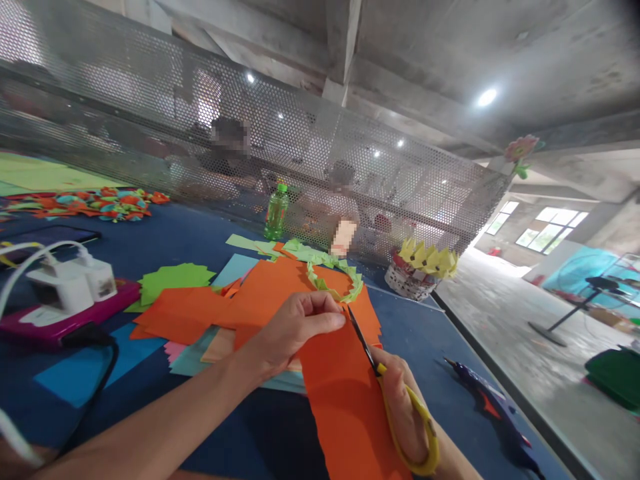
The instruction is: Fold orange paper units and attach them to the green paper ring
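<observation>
My left hand (295, 330) pinches the top edge of an orange paper sheet (345, 400) that hangs down toward me. My right hand (403, 407) grips yellow-handled scissors (395, 400); their dark blades (361, 339) run along the sheet's right edge, close to my left thumb. Just beyond lies a ring of folded light-green paper (335, 277) on a pile of orange sheets (225, 303) on the blue table (165, 243).
A green bottle (276, 212) stands by a perforated metal screen (300, 153), with people behind it. A basket with yellow paper flowers (423, 270) sits at the table's right. A blue glue gun (493, 403) lies near the edge. White chargers (70, 283) rest on a pink box at left.
</observation>
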`<action>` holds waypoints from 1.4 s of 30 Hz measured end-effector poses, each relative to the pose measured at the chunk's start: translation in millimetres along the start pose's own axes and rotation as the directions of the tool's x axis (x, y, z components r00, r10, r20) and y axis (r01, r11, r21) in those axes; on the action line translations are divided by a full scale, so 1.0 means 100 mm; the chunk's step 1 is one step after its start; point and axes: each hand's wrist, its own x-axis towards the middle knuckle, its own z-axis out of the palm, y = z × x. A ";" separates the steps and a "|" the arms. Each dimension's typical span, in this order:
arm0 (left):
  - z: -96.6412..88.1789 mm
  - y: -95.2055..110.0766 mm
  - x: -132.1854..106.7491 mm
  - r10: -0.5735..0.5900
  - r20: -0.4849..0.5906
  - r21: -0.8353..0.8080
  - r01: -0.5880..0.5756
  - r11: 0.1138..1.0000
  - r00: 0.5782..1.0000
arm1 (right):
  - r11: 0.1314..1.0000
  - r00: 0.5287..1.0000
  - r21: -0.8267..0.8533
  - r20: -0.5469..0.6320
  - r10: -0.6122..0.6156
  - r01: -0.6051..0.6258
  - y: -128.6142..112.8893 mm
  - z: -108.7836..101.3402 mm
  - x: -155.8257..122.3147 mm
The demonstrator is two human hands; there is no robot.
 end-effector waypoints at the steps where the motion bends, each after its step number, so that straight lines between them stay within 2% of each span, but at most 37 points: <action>1: 0.00 0.00 0.00 0.000 0.000 -0.005 0.000 1.000 1.000 | 1.000 1.000 0.016 0.008 0.001 -0.001 0.00 0.00 0.00; 12: 0.01 0.01 -0.01 0.031 0.006 0.014 -0.031 0.999 1.000 | 0.997 0.999 0.065 0.023 0.044 -0.045 -0.02 0.01 -0.02; 20: 0.01 0.00 0.00 0.055 0.010 0.039 -0.055 0.998 0.998 | 0.996 1.000 0.085 0.014 0.004 -0.005 -0.03 0.02 -0.02; 26: 0.03 0.00 0.00 0.022 -0.022 0.096 -0.020 0.995 1.000 | 0.999 0.999 0.008 -0.011 0.039 -0.039 0.04 -0.02 -0.03; 31: 0.04 -0.01 0.01 0.012 -0.057 0.167 -0.002 0.986 0.998 | 0.996 0.986 -0.055 -0.154 0.055 -0.064 0.16 -0.07 -0.06; 34: 0.01 -0.01 0.02 0.029 -0.104 0.208 -0.006 0.978 0.994 | 0.992 0.989 -0.115 -0.146 0.040 -0.057 0.11 -0.09 -0.05; 39: -0.06 0.00 0.08 0.118 -0.208 0.313 -0.048 0.948 0.971 | 0.976 0.983 -0.125 -0.059 0.175 -0.181 -0.03 -0.25 0.06; 42: -0.08 0.00 0.10 0.144 -0.227 0.354 -0.056 0.933 0.963 | 0.965 0.975 -0.169 -0.136 0.177 -0.198 0.01 -0.43 0.11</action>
